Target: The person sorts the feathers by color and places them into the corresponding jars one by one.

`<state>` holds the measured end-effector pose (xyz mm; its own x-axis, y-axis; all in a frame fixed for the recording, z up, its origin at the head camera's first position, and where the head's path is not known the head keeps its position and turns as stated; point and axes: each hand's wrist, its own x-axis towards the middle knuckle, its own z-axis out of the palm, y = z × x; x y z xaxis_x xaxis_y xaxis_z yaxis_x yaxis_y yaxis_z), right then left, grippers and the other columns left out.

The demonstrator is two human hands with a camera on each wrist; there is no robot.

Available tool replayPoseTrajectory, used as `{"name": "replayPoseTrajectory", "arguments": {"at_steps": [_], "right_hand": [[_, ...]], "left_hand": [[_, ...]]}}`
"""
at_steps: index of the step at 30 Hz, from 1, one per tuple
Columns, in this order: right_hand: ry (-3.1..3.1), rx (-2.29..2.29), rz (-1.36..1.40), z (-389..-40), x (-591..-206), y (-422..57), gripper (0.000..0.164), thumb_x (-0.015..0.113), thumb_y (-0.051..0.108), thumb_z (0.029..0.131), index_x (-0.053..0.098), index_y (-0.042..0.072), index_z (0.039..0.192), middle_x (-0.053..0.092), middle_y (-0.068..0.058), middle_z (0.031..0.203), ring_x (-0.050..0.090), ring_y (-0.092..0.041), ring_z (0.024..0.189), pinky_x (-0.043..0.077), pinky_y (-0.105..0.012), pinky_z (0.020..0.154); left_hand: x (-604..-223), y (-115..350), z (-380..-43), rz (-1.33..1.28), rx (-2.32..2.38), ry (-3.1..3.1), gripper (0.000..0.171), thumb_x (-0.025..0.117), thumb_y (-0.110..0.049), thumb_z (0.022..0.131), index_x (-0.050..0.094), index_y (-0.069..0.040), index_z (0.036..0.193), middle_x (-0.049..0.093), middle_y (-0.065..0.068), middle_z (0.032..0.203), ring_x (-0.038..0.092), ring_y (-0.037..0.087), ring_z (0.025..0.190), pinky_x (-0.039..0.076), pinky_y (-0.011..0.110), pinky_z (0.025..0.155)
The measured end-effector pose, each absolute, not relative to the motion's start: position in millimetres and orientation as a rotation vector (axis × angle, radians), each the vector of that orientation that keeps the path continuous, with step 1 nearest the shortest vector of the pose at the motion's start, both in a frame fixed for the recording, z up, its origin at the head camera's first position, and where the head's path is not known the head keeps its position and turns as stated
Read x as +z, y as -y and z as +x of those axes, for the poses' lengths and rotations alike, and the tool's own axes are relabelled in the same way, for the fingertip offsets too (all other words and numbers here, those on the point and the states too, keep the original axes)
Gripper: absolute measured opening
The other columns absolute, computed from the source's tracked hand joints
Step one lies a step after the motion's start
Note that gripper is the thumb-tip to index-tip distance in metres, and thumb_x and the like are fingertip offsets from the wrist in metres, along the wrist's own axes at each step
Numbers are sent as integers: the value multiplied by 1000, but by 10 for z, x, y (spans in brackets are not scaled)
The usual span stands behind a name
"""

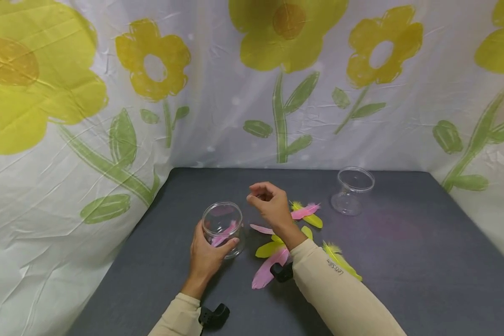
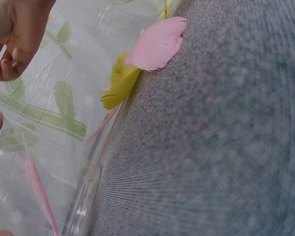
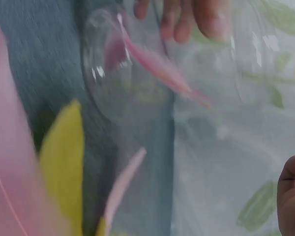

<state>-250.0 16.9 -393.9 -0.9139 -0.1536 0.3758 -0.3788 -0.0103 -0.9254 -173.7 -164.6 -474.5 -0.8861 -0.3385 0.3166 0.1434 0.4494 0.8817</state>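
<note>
My left hand (image 1: 205, 255) grips a clear plastic jar (image 1: 222, 219) around its side, thumb at the front. Inside the jar leans a pink feather (image 3: 157, 69), which the right wrist view shows through the wall. My right hand (image 1: 273, 205) hovers to the right of the jar, apart from it. Its fingers are loosely bent, with nothing visible between them. Below the right hand and forearm lie loose feathers, among them a large pink feather (image 1: 267, 273) and a yellow feather (image 1: 268, 249); the forearm hides part of the pile.
Further back, a pink feather (image 1: 304, 212) crosses yellow ones. A yellow feather (image 1: 343, 263) lies beside the right sleeve. At the back right stands a second clear container (image 1: 347, 203). The dark table (image 1: 403, 242) meets a flower-printed curtain (image 1: 218, 116) behind.
</note>
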Motion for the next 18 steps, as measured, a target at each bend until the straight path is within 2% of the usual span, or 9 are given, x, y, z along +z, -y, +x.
{"name": "replayPoseTrajectory", "arguments": {"at_steps": [8, 18], "right_hand": [[2025, 2055, 475, -2633, -3803, -519, 19, 71, 3, 87, 67, 3, 105, 63, -11, 93, 55, -22, 72, 45, -25, 59], [2020, 2087, 329, -2727, -3719, -942, 24, 70, 2, 88, 65, 0, 112, 62, -15, 97, 54, -26, 75, 45, -26, 59]], "left_hand": [[-4737, 1638, -1724, 174, -1451, 2255, 99, 92, -26, 63, 35, -4, 142, 47, 20, 135, 45, 38, 123, 31, 57, 102], [-4735, 1635, -1715, 183, -1451, 2271, 101, 91, -28, 64, 34, -3, 144, 46, 21, 137, 43, 39, 124, 30, 59, 102]]}}
